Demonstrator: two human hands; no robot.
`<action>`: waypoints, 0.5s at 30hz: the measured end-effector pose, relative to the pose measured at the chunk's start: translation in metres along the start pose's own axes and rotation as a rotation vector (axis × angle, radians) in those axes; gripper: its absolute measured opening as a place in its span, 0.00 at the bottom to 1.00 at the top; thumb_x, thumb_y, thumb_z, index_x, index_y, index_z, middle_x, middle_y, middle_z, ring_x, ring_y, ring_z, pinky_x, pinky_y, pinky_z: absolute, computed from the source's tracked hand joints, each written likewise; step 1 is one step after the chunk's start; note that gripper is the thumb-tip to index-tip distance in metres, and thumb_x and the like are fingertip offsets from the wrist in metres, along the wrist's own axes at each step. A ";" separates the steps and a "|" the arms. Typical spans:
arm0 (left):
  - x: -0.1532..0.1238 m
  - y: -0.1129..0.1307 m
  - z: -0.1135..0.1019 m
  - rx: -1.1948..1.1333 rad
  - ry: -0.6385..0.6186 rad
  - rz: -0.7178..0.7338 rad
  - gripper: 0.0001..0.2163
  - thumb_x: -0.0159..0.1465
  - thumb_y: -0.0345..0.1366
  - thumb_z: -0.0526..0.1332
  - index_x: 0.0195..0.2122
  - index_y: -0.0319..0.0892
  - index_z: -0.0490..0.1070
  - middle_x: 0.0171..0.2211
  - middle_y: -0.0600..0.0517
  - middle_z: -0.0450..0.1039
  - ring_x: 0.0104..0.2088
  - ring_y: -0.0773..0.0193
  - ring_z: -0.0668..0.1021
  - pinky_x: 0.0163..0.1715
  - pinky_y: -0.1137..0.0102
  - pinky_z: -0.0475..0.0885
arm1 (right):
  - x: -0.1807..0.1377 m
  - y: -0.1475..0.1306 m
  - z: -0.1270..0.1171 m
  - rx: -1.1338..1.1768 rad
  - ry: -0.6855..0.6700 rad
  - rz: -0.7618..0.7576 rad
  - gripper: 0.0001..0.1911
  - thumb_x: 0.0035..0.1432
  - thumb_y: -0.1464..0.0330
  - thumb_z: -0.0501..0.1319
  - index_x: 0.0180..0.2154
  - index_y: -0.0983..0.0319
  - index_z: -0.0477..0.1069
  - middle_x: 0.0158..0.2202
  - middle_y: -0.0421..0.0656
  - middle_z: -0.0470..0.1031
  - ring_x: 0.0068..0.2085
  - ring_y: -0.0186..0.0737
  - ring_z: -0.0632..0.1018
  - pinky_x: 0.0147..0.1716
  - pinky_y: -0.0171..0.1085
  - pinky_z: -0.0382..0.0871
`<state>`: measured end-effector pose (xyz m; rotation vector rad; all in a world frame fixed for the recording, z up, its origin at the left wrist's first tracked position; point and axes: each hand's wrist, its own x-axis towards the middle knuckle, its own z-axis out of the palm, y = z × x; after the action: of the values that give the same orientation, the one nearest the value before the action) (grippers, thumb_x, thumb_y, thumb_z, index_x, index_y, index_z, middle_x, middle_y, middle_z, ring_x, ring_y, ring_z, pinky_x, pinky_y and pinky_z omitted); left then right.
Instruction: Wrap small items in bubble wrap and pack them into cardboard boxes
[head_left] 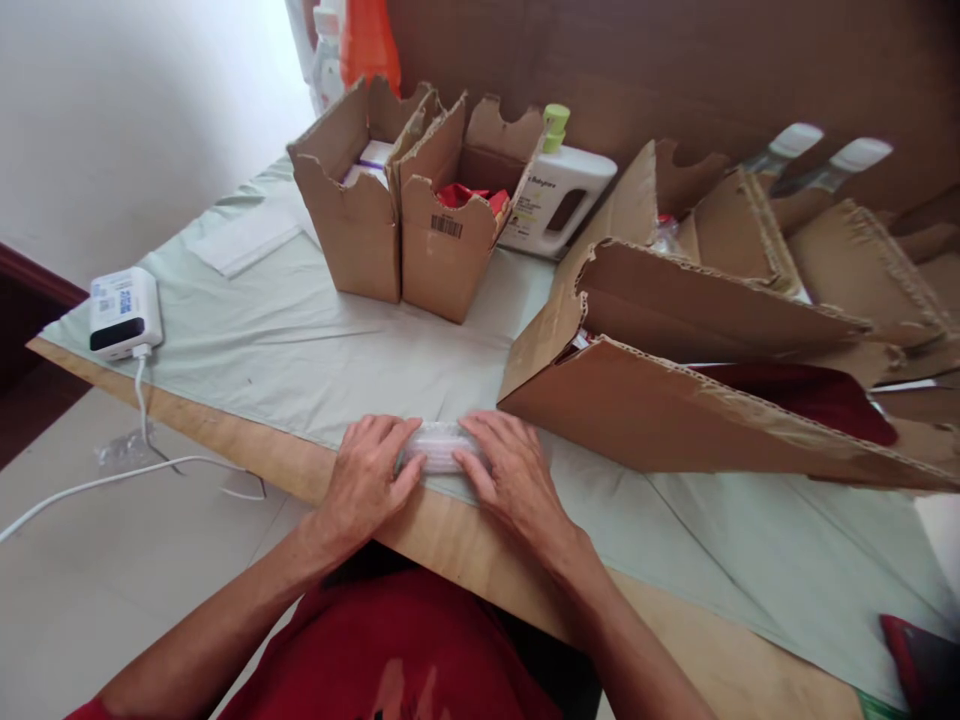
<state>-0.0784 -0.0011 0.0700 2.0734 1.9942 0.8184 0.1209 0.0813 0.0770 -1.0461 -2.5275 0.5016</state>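
Pale green cloth spread over wooden table, small clear plastic packet at lower centre pinched between left hand and right hand, two upright cardboard boxes set upper centre, one white charger left.

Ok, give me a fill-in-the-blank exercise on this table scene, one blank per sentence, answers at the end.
1. Both hands, the left hand and the right hand, rest on a small clear ____ packet at the table edge.
2. The white power bank has a ____ cable plugged into it.
3. The white bottle behind the cardboard boxes has a ____ pump top.
4. The table is covered by a pale ____ cloth.

Answers: plastic; white; green; green
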 end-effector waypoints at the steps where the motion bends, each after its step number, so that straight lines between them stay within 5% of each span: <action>1: 0.004 -0.001 0.001 0.041 -0.008 -0.015 0.13 0.68 0.34 0.59 0.52 0.40 0.74 0.42 0.43 0.78 0.42 0.51 0.77 0.44 0.56 0.72 | 0.006 0.001 0.001 -0.031 -0.024 0.009 0.17 0.69 0.65 0.58 0.56 0.62 0.73 0.57 0.54 0.76 0.57 0.56 0.74 0.52 0.54 0.69; 6: 0.002 -0.007 0.000 0.024 0.008 -0.041 0.15 0.67 0.35 0.60 0.54 0.40 0.72 0.47 0.42 0.76 0.47 0.48 0.76 0.48 0.53 0.73 | 0.014 0.001 0.001 -0.016 -0.110 0.011 0.11 0.66 0.64 0.62 0.46 0.64 0.75 0.60 0.57 0.73 0.62 0.59 0.70 0.56 0.56 0.67; 10: -0.006 -0.006 -0.008 -0.211 -0.024 -0.041 0.25 0.65 0.34 0.59 0.64 0.43 0.63 0.54 0.42 0.75 0.54 0.50 0.76 0.54 0.53 0.74 | -0.005 -0.010 -0.009 0.200 -0.039 0.048 0.03 0.62 0.70 0.65 0.38 0.59 0.71 0.48 0.47 0.79 0.51 0.47 0.77 0.51 0.46 0.69; 13: -0.007 0.000 -0.012 -0.422 -0.178 -0.062 0.27 0.66 0.33 0.59 0.67 0.47 0.60 0.48 0.47 0.79 0.46 0.58 0.82 0.47 0.63 0.79 | -0.027 -0.019 -0.020 0.314 -0.046 0.114 0.06 0.60 0.72 0.65 0.39 0.58 0.70 0.38 0.40 0.79 0.42 0.41 0.79 0.46 0.40 0.71; 15: -0.004 0.009 -0.014 -0.489 -0.223 -0.052 0.24 0.67 0.33 0.59 0.65 0.51 0.63 0.42 0.51 0.81 0.39 0.62 0.84 0.41 0.69 0.80 | -0.043 -0.021 -0.029 0.370 -0.033 0.179 0.13 0.59 0.74 0.65 0.46 0.57 0.71 0.40 0.41 0.80 0.43 0.41 0.79 0.47 0.39 0.72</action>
<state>-0.0768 -0.0097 0.0847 1.7375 1.5356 0.9080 0.1500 0.0419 0.1035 -1.1272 -2.2562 0.9991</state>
